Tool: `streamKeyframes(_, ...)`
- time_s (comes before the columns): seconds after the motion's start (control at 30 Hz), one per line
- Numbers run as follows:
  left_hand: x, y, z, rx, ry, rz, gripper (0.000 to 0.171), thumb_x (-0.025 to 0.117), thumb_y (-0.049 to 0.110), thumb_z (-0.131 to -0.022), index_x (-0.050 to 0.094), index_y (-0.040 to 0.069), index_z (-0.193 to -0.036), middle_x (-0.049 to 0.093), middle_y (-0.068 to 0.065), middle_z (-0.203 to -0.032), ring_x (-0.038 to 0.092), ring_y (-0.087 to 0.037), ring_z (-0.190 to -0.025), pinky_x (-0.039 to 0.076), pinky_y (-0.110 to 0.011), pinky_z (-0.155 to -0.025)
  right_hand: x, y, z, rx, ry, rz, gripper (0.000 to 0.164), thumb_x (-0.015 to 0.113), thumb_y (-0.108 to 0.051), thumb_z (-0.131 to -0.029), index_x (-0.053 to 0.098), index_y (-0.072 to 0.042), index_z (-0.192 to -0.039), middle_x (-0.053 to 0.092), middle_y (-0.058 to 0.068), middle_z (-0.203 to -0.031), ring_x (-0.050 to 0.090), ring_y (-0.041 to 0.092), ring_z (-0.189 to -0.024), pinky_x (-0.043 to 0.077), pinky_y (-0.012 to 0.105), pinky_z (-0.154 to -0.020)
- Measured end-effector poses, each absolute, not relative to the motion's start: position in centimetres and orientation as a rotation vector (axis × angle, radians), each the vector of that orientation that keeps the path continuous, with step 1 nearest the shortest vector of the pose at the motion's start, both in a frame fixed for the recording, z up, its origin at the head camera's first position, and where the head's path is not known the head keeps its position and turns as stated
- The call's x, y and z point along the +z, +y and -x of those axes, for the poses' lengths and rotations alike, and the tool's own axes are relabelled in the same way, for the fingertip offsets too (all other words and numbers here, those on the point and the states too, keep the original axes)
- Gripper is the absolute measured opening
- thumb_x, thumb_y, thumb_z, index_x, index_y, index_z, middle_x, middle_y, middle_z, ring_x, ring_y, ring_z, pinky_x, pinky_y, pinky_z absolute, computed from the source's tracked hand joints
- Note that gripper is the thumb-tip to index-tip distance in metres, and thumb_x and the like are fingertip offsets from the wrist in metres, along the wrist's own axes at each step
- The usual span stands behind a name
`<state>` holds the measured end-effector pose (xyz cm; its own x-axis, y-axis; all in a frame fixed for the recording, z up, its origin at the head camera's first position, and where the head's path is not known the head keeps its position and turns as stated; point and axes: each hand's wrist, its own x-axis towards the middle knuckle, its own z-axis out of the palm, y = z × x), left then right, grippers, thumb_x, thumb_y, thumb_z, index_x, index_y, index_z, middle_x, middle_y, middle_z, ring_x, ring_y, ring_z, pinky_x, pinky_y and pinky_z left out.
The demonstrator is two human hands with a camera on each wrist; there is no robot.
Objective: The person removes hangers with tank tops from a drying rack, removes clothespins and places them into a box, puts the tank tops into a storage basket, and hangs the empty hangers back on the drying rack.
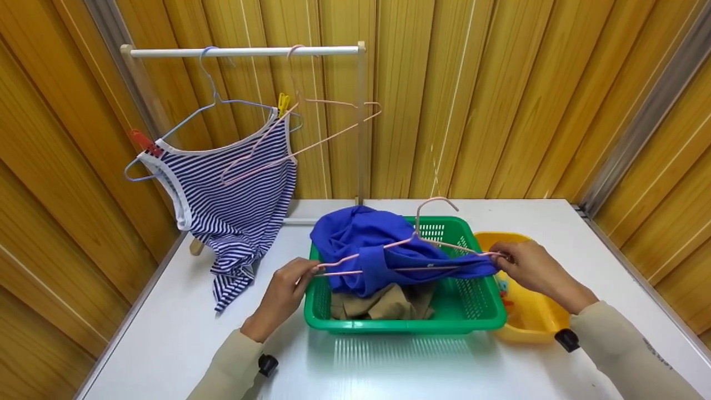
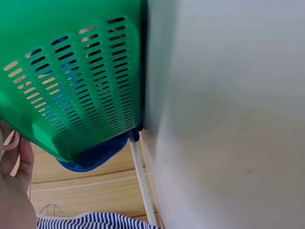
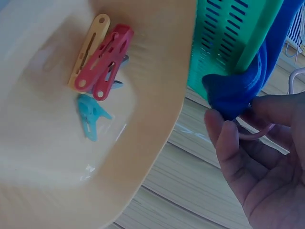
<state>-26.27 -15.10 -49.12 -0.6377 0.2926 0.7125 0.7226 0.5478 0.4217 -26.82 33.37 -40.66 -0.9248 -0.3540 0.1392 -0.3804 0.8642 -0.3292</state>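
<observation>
A pink wire hanger is held above the green basket, its hook pointing up. My left hand pinches its left end between thumb and fingers; in the left wrist view, the left hand is partly cut off. A blue garment drapes over the hanger and bunches in the basket. At the hanger's right end, my right hand grips wire and a blue edge. The right wrist view shows fingers curled around that pink loop beside the blue fabric. Khaki cloth lies beneath the blue garment.
A yellow basin right of the basket contains red, yellow and turquoise clothespins. On the back-left rack hang a striped tank top, pegged to a blue hanger, and another pink hanger.
</observation>
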Motion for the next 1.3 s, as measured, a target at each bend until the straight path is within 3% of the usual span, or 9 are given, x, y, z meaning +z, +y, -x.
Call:
streamKeyframes(0.3, -48.1, -15.1, 26.1, -0.939, -2.262, 0.809, 0.017, 0.058, 0.012, -0.099, 0.07, 0.009, -0.11, 0.069, 0.002, -0.094, 0.064, -0.009, -0.088, 0.057, -0.028, -0.077, -40.1, 33.4, 26.2, 0.514, -2.887, -0.678, 0.021, 0.059, -0.015, -0.098, 0.073, -0.001, -0.105, 0.072, 0.005, -0.081, 0.061, 0.006, -0.062, 0.05, 0.015, -0.053)
streamKeyframes(0.6, -42.7, -13.3, 25.2, -0.897, -2.322, 0.817, 0.023, 0.06, 0.016, -0.098, 0.066, 0.008, -0.119, 0.07, -0.004, -0.112, 0.066, -0.016, -0.105, 0.054, -0.034, -0.094, -39.9, 33.3, 26.4, 0.512, -2.925, -0.677, 0.023, 0.058, -0.018, -0.099, 0.074, -0.003, -0.104, 0.068, 0.0, -0.075, 0.055, 0.008, -0.062, 0.047, 0.015, -0.055)
streamKeyframes(0.97, -38.4, -8.7, 25.1, -0.683, -2.669, 0.928, 0.044, 0.06, 0.032, -0.099, 0.055, 0.013, -0.137, 0.063, -0.008, -0.132, 0.063, -0.023, -0.118, 0.053, -0.039, -0.097, -40.3, 33.1, 26.6, 0.458, -2.887, -0.656, 0.023, 0.059, -0.018, -0.098, 0.075, -0.004, -0.105, 0.071, -0.001, -0.077, 0.055, 0.008, -0.064, 0.048, 0.019, -0.06)
streamKeyframes(1.13, -38.3, -7.0, 25.7, -0.58, -2.709, 0.99, 0.038, 0.059, 0.029, -0.1, 0.059, 0.009, -0.132, 0.068, -0.007, -0.125, 0.067, -0.021, -0.112, 0.054, -0.036, -0.095, -40.5, 32.9, 26.5, 0.434, -2.851, -0.671, 0.022, 0.059, -0.019, -0.098, 0.076, -0.005, -0.1, 0.069, -0.002, -0.073, 0.053, 0.007, -0.061, 0.046, 0.019, -0.057)
streamKeyframes(1.3, -38.8, -6.7, 26.1, -0.611, -2.647, 1.045, 0.021, 0.056, 0.022, -0.101, 0.067, 0.01, -0.114, 0.073, -0.003, -0.104, 0.07, -0.016, -0.095, 0.057, -0.031, -0.086, -40.5, 32.9, 26.4, 0.44, -2.852, -0.663, 0.023, 0.059, -0.019, -0.099, 0.076, -0.004, -0.101, 0.068, -0.002, -0.073, 0.051, 0.007, -0.061, 0.045, 0.019, -0.056)
